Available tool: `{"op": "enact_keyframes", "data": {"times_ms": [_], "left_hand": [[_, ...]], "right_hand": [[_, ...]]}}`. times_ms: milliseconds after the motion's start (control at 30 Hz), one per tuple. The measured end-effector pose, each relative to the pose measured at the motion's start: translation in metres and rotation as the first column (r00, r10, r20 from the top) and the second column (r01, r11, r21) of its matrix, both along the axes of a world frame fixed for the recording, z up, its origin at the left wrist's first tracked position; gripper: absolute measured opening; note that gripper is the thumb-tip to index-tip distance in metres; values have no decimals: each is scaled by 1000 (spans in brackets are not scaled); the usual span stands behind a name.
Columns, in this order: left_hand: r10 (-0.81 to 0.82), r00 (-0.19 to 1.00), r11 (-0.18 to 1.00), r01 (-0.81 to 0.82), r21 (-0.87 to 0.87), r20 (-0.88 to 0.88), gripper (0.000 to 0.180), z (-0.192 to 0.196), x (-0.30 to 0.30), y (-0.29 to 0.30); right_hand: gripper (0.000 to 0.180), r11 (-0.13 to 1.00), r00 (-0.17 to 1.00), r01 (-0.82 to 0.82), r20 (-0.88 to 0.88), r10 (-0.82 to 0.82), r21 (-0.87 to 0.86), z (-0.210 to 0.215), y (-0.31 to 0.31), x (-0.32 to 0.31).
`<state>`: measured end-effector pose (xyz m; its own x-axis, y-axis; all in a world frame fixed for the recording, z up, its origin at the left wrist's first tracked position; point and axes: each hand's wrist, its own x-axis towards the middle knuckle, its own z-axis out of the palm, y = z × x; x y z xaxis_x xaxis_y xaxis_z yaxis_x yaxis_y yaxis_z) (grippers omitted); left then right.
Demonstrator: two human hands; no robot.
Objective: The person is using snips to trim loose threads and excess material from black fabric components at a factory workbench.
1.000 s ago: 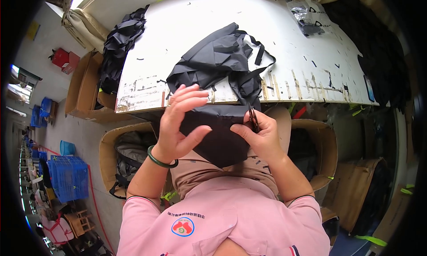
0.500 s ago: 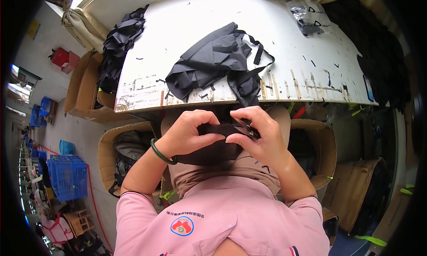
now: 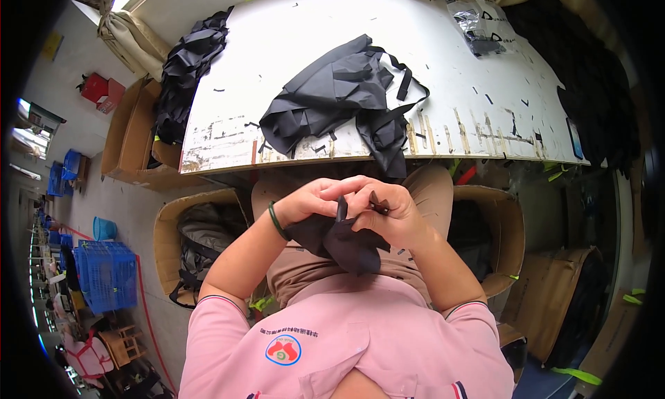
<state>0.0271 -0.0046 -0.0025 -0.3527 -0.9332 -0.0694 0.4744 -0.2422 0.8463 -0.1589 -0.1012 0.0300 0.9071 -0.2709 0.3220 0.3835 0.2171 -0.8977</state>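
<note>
over the lap, just near of the counter [image 3: 443, 73] edge, both hands are meeting and bunching up a small black fabric piece [image 3: 343, 240]. a second ago that piece was being held up flatter and wider, right by the counter's near edge; now it is coming down toward the lap, crumpled and folded, with most of it hanging below the knuckles. the left hand [image 3: 312, 201] is clenching its upper left edge, fingers curled over the cloth, a green band showing at the wrist. the right hand [image 3: 388, 212] is pinching a small fold of the same cloth between thumb and fingertips, a little dark tab sticking up between them. the two hands are touching at the fingertips.

judging from that, the work on this piece is looking like a close finger job now, folding or turning an edge, rather than spreading it out.

on the counter, the black fabric heap [image 3: 339, 94] with its loose straps is lying apart from the hands, unchanged. farther left a second dark bundle [image 3: 183, 73] is draping over the counter's left side. cardboard boxes [image 3: 180, 240] are sitting on either side of the knees, and a blue crate [image 3: 107, 274] is standing on the floor at the left.
</note>
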Motion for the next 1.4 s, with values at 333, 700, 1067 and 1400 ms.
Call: {"op": "enact_keyframes", "data": {"times_ms": [333, 700, 1067, 1400], "left_hand": [[627, 656, 768, -431, -474, 420, 32, 9, -13, 5], [586, 738, 810, -524, -262, 335, 15, 22, -45, 24], [624, 765, 770, -570, -286, 158, 15, 12, -46, 24], [547, 834, 810, -506, -297, 70, 16, 6, -42, 23]], "right_hand": [[8, 889, 922, 334, -89, -378, -313, 4, -9, -9], [9, 947, 884, 280, -341, -319, -160, 1, -13, -8], [15, 927, 877, 327, -426, -224, 185, 7, 8, -14], [16, 786, 868, 123, -450, 211, 606, -23, -1, -14]]}}
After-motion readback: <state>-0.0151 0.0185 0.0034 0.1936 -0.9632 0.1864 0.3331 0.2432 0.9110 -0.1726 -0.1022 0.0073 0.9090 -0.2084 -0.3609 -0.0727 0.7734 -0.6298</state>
